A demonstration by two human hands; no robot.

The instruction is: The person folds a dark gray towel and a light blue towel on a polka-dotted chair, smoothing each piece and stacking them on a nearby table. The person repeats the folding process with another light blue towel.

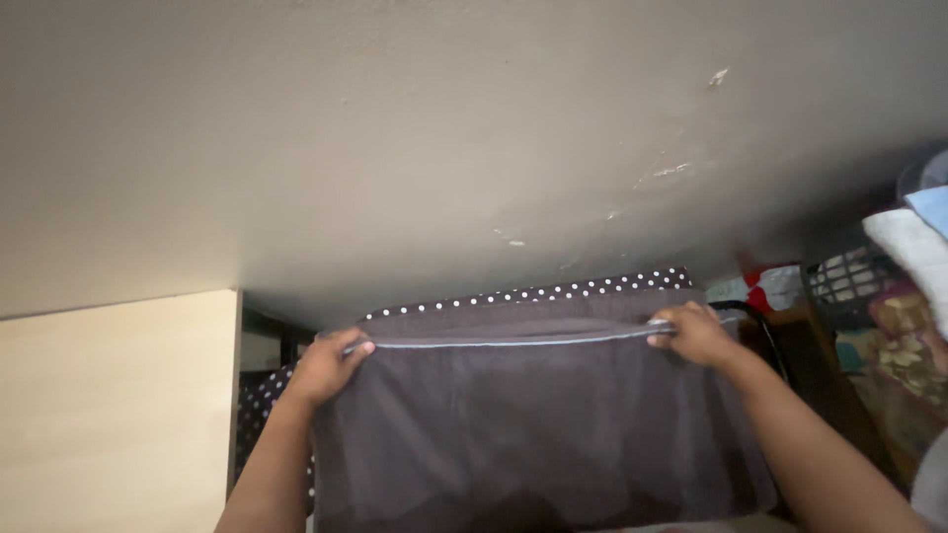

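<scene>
— What do you have in view?

— I see both hands raised in front of a plain beige wall [444, 128]. The left hand [331, 365] pinches the upper left corner of a dark brown cloth [523, 424], fingers closed on its pale-stitched edge. The right hand [696, 334] grips the upper right corner the same way, fingers clamped on the fabric.

— Where is the cloth?

— It is stretched flat between the two hands and hangs down toward me. Just behind it lies a dark fabric with white dots [553, 292]. A light wooden panel [118, 405] stands at left, and a pile of folded textiles [913, 296] sits at right.
</scene>
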